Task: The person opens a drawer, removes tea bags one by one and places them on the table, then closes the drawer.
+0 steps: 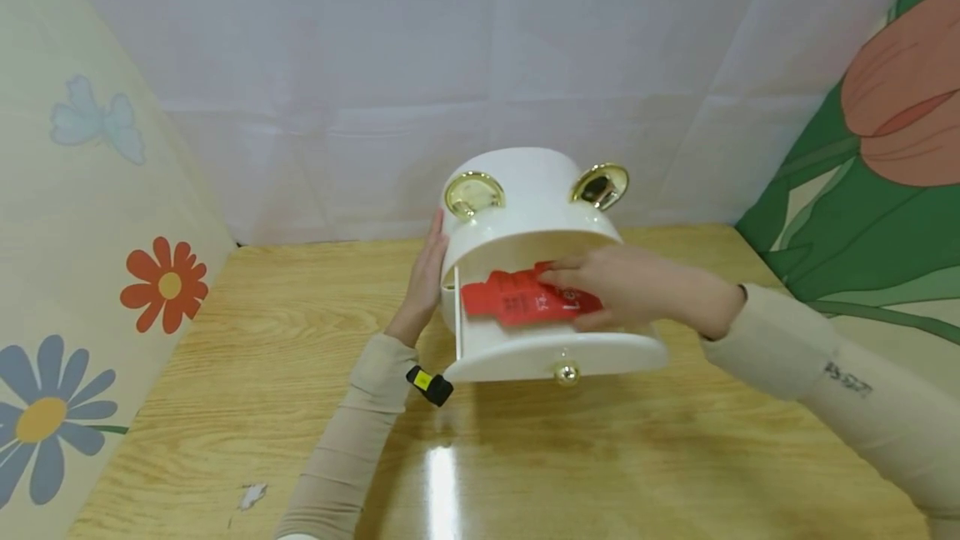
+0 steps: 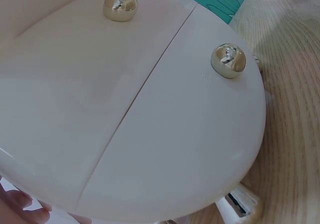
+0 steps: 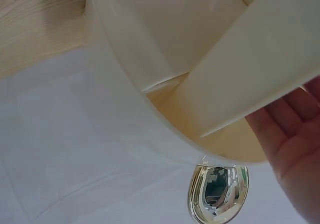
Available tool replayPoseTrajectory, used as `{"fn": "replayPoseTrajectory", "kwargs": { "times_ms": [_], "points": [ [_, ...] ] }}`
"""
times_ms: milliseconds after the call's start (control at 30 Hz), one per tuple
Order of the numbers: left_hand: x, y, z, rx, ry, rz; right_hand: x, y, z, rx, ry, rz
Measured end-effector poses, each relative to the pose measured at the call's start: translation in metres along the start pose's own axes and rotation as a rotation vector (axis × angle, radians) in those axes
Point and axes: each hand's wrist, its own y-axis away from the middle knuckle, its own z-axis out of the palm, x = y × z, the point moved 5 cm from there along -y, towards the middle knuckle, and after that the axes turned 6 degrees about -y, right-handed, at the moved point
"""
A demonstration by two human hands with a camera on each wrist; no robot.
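Observation:
A white rounded storage box (image 1: 528, 177) with gold ears stands on the table, its drawer (image 1: 555, 357) pulled out toward me. Red printed packets (image 1: 517, 298) lie inside that drawer. My left hand (image 1: 426, 273) rests along the box's left side with its fingers stretched out. Over the packets reaches my right hand (image 1: 630, 282), slightly blurred, its extended fingers touching the red wrapping. In the right wrist view the right hand (image 3: 295, 134) reaches past the drawer's side wall (image 3: 260, 59), which hides its fingertips. Two front panels (image 2: 185, 119) with gold knobs fill the left wrist view.
The wooden table (image 1: 300, 340) has a chipped spot (image 1: 253, 496) near its front left. Behind the box hangs a pale cloth (image 1: 360, 65). Flower-patterned panels (image 1: 75, 215) stand at both sides. A black strap with a yellow tag (image 1: 429, 385) is by the left wrist.

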Motion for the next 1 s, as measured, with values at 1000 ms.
{"fn": "replayPoseTrajectory", "kwargs": {
  "times_ms": [1000],
  "points": [
    [-0.002, -0.002, -0.001, -0.005, -0.016, -0.019, -0.015, 0.014, -0.020, 0.213, 0.079, 0.086]
  ]
}}
